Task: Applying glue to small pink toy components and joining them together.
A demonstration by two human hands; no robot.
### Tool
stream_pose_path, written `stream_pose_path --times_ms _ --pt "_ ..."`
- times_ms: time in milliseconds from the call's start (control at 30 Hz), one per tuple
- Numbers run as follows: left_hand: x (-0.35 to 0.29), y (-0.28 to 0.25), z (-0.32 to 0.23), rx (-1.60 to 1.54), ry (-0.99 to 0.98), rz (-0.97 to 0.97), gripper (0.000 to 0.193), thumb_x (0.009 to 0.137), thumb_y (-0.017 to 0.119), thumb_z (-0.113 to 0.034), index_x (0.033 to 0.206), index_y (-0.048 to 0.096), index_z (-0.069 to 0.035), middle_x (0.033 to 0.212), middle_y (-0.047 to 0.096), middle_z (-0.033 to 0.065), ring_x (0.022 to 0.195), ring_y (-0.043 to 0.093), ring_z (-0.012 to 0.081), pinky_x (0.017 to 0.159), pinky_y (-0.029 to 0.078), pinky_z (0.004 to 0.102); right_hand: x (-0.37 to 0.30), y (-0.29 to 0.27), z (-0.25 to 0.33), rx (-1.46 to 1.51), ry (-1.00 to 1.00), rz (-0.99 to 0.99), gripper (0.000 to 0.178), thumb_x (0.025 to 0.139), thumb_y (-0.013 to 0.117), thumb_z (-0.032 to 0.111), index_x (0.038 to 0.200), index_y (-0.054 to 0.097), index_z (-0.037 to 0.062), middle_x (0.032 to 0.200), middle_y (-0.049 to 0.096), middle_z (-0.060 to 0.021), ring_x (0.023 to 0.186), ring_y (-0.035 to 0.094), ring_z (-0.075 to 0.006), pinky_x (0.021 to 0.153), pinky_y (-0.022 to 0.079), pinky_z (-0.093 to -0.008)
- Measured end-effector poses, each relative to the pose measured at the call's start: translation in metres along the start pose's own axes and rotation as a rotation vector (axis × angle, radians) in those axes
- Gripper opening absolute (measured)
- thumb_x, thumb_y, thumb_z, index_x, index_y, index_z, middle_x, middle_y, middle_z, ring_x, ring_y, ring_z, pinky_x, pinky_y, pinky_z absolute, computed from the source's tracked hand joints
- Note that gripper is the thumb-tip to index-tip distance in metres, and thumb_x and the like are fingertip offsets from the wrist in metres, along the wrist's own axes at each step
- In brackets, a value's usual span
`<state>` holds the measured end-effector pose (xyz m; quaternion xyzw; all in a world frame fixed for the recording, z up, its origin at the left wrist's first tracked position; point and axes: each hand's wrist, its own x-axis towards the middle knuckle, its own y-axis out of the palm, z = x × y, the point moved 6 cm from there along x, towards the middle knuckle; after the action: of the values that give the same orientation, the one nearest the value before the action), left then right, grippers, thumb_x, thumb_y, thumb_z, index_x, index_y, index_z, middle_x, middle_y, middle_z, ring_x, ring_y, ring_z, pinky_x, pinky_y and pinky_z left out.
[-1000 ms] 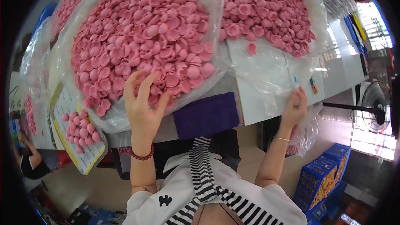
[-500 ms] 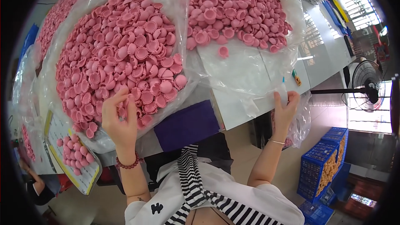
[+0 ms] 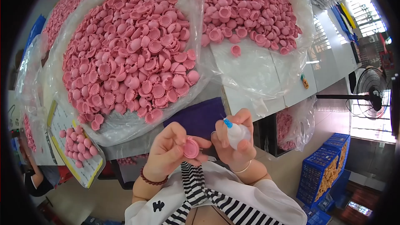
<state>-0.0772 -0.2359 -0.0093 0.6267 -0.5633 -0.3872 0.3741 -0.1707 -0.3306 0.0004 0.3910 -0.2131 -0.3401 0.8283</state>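
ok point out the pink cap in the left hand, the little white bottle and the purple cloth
pink cap (image 3: 191, 148), head view, on its round rim
little white bottle (image 3: 237, 134), head view, on its white body
purple cloth (image 3: 200, 114), head view, on its bare middle

L hand pink cap, R hand glue bottle

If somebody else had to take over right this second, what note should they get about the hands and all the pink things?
Left hand: grip shut on one small round pink cap, pinched between thumb and fingers, its hollow side showing.
Right hand: grip shut on a small white squeeze bottle with a blue tip, tip pointing up and left, apart from the cap.
Supply: loose pink caps heaped in two clear plastic bags on the white table; a purple cloth lies at the near edge.
Done: cap picked, bottle in hand.
Left: the tip has not touched the cap yet; the heaps are large.
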Motion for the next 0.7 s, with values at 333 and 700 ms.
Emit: stream_pose_path --times_ms 333,700 --pt "-0.006 0.002 -0.005 0.34 0.237 -0.09 0.038 0.076 0.053 0.011 0.113 0.044 0.003 0.122 0.044 0.0249 0.101 0.055 0.0203 0.08 0.049 0.0292 -0.002 0.03 0.049 -0.657 -0.579 0.187 0.053 0.075 0.061 0.051 0.091 0.055 0.0011 0.065 0.038 -0.0001 0.052 0.033 -0.011 0.044 0.022 -0.0231" --pt "-0.011 0.002 -0.008 0.484 0.387 -0.09 0.043 0.073 0.056 0.014 0.112 0.042 0.005 0.118 0.047 0.0269 0.113 0.047 0.0267 0.089 0.044 0.0345 -0.011 0.041 0.046 -0.954 -0.629 0.266 0.056 0.073 0.059 0.054 0.084 0.063 -0.001 0.058 0.049 -0.0011 0.045 0.045 -0.0126 0.039 0.031 -0.0247"
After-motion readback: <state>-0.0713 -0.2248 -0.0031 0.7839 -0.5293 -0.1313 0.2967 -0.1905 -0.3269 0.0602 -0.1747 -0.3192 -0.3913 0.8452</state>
